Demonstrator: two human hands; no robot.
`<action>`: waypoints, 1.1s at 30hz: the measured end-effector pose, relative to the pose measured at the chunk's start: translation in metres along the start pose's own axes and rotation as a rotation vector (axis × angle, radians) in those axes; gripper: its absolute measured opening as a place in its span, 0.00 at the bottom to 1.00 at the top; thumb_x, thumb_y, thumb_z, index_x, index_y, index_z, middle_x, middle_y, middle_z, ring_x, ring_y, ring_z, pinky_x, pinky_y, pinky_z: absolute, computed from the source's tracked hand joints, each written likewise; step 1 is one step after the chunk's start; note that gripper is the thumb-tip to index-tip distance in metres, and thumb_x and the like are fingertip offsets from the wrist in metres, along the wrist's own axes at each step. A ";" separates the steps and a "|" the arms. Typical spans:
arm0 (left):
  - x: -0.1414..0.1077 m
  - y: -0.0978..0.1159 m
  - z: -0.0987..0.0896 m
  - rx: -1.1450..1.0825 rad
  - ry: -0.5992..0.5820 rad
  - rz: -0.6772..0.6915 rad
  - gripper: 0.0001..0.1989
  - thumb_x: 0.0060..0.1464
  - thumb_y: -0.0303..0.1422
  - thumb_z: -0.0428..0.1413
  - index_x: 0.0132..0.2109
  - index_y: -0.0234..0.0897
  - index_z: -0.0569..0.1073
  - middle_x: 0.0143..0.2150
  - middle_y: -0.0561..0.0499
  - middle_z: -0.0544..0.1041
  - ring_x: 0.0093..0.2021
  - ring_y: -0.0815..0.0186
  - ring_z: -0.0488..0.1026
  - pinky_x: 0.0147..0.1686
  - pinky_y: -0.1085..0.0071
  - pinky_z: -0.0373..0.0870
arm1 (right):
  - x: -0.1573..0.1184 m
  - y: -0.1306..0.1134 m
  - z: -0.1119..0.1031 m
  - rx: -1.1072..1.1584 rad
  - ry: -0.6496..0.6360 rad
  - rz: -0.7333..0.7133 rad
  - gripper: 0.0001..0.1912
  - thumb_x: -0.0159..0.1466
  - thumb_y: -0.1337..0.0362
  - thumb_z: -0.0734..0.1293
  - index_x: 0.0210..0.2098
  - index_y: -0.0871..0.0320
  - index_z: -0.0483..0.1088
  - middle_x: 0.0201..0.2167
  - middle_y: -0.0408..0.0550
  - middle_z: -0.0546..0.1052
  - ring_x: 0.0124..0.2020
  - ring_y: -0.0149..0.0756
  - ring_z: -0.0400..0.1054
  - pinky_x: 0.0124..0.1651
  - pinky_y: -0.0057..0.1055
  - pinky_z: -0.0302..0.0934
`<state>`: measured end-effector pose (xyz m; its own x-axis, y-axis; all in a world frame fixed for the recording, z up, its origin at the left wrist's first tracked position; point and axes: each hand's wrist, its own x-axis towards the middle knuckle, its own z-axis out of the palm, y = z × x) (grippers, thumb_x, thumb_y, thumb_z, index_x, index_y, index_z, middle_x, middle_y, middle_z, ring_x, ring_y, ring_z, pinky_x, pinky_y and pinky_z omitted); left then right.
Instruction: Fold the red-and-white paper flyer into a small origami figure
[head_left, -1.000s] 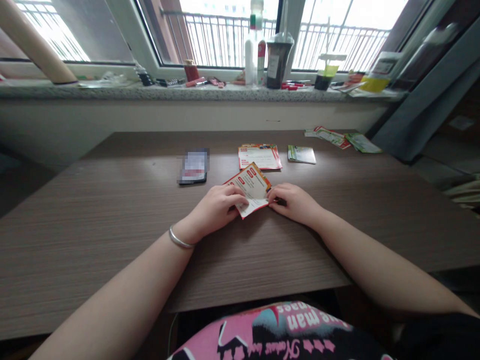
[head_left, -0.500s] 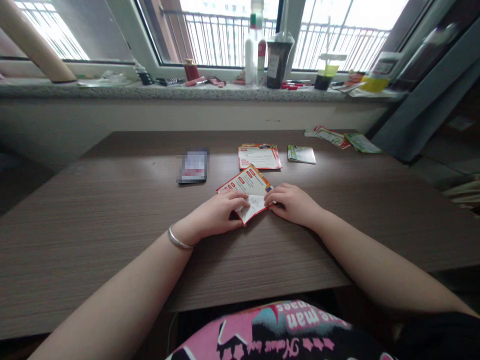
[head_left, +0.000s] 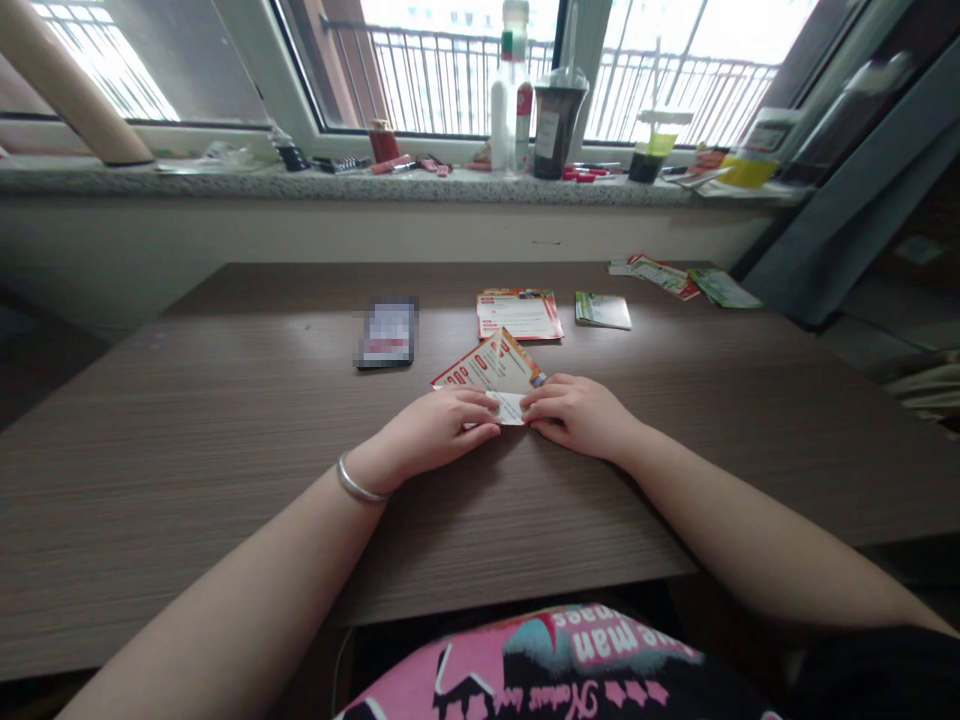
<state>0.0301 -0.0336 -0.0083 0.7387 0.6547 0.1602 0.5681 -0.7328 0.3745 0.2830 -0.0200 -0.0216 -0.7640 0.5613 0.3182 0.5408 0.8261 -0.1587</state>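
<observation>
A printed paper sheet (head_left: pixel 495 366) with red labels and an orange edge lies turned cornerwise on the table in front of me. Its near part is folded up into a white flap that shows between my hands. My left hand (head_left: pixel 450 425) grips the fold from the left, fingers on top and thumb at the near edge. From the right, my right hand (head_left: pixel 574 412) pinches the same fold, its fingertips close to those of the left. Parts of the flap are hidden under the fingers.
Behind the sheet lies a stack of similar sheets (head_left: pixel 520 314), with a small stack of cards (head_left: pixel 603 310) to its right. A blurred-out phone-like object (head_left: pixel 387 333) rests at left. More leaflets (head_left: pixel 667 276) lie far right. Bottles and cups (head_left: pixel 551 130) line the windowsill (head_left: pixel 450 187).
The near corner of the sheet, which pointed toward me, is now folded up into a straight near edge. My hands have come slightly closer together.
</observation>
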 end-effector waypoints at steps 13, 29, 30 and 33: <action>0.007 -0.002 0.008 -0.234 0.181 -0.277 0.12 0.57 0.38 0.56 0.31 0.38 0.78 0.34 0.52 0.80 0.38 0.64 0.75 0.42 0.69 0.68 | 0.002 -0.002 -0.001 0.199 -0.018 -0.008 0.08 0.60 0.70 0.67 0.35 0.52 0.77 0.41 0.41 0.81 0.46 0.36 0.73 0.51 0.34 0.67; 0.006 0.001 0.010 0.134 0.112 -0.223 0.12 0.63 0.36 0.50 0.35 0.38 0.74 0.44 0.47 0.78 0.49 0.59 0.72 0.53 0.60 0.66 | 0.005 -0.005 -0.003 0.087 -0.008 -0.016 0.11 0.61 0.63 0.69 0.43 0.57 0.75 0.43 0.51 0.79 0.46 0.41 0.72 0.49 0.38 0.65; 0.006 0.001 0.010 0.141 0.112 -0.229 0.11 0.63 0.36 0.50 0.36 0.38 0.75 0.44 0.47 0.78 0.49 0.59 0.72 0.52 0.60 0.66 | 0.005 -0.006 -0.003 0.090 -0.012 -0.013 0.10 0.62 0.64 0.68 0.43 0.56 0.76 0.43 0.50 0.79 0.46 0.40 0.72 0.50 0.38 0.65; 0.006 0.001 0.009 0.144 0.119 -0.249 0.12 0.63 0.36 0.49 0.39 0.37 0.75 0.45 0.46 0.78 0.48 0.58 0.72 0.50 0.61 0.66 | 0.005 -0.006 -0.001 0.099 -0.016 -0.008 0.09 0.63 0.66 0.66 0.43 0.54 0.75 0.46 0.47 0.79 0.49 0.39 0.70 0.53 0.38 0.63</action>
<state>0.0385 -0.0314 -0.0154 0.5276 0.8281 0.1893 0.7781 -0.5605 0.2834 0.2762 -0.0222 -0.0181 -0.7742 0.5548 0.3046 0.4980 0.8310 -0.2478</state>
